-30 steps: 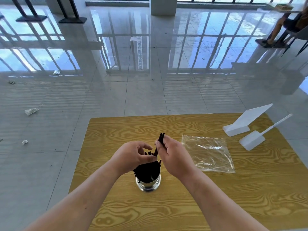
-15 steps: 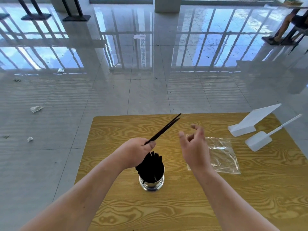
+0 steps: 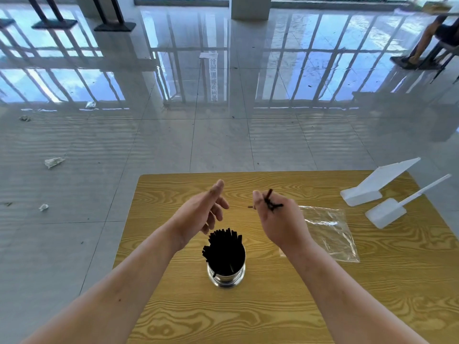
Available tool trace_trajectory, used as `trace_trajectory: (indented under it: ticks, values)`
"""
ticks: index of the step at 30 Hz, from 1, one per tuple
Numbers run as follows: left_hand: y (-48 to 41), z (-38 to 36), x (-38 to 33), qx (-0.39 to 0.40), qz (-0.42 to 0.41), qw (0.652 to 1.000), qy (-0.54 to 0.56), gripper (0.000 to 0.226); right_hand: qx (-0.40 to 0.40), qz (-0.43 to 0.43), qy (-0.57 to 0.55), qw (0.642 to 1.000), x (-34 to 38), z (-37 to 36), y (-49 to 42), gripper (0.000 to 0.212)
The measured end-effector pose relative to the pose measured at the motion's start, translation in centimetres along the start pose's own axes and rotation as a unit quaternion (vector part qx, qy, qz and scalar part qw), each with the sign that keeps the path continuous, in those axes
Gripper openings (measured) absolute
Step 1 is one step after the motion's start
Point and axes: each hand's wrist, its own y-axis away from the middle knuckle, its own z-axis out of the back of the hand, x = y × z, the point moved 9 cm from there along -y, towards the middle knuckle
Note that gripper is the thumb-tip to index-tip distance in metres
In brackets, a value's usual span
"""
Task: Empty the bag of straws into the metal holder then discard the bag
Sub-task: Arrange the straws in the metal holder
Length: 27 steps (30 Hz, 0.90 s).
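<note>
Nearest to me, both forearms reach in from the bottom edge over the wood-grain desk. Between them the metal holder stands upright on the desk, packed with black straws whose tips poke above its rim.

Just past the holder, my left hand hangs in the air with its fingers spread loosely and nothing in it, the thumb pointing away from me. My right hand is level with it and apart from it, curled around a few black straws; I can see their ends sticking out by the thumb and across the top of the hand, though how many there are I cannot tell.

Behind and to the right of that hand, the clear plastic bag lies flat on the desk, partly hidden by my wrist. It looks empty.

Farther right, near the desk's far corner, sit two white plastic pieces: a wedge-shaped stand and a flat block with a long thin handle.

Beyond the desk is a glossy tiled floor with a few scraps of crumpled paper on the left.
</note>
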Motion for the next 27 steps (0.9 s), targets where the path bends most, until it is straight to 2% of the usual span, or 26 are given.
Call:
trace_trajectory:
  ticks: [3,5,7,12,16,17,19,22,25,27]
  values:
    - [-0.8,2.2,1.1,-0.093,-0.018,0.981,-0.170,0.047,-0.006,-0.044,-0.110,0.993,0.2,1.0,-0.5,0.056]
    - [-1.0,2.7,2.3,-0.108,-0.008,0.956,-0.274,0.033,0.008,-0.050,-0.145,0.988,0.9,1.3,-0.8,0.055]
    - [-1.0,2.9,3.5,-0.110,0.013,0.944,-0.312,0.026,0.044,-0.042,-0.155,0.986,1.7,1.1,-0.9,0.050]
    - [-0.9,2.5,5.8,-0.082,0.041,0.939,-0.332,0.017,0.160,0.009,-0.046,0.986,3.1,-2.3,0.5,0.044]
    - [-0.9,1.3,7.0,-0.025,0.060,0.936,-0.347,0.042,0.283,-0.011,0.075,0.956,0.8,-7.1,3.3,0.039]
    - [-0.8,1.1,7.3,-0.017,0.064,0.934,-0.352,0.049,0.288,-0.019,0.095,0.953,0.0,-7.5,3.7,0.038]
    - [-0.8,0.8,7.8,-0.011,0.069,0.934,-0.351,0.053,0.235,-0.046,0.079,0.968,-1.4,-6.9,3.3,0.038]
    - [-0.9,0.6,8.2,-0.019,0.068,0.945,-0.318,0.044,0.171,-0.072,0.036,0.982,-3.1,-6.1,2.7,0.035]
    - [-0.8,0.0,8.2,-0.017,0.059,0.949,-0.310,0.034,0.230,-0.096,0.058,0.967,-4.1,-7.7,3.6,0.041]
    - [-0.7,-0.5,7.8,-0.011,0.049,0.947,-0.316,0.025,0.247,-0.104,0.059,0.961,-4.3,-8.5,4.1,0.029]
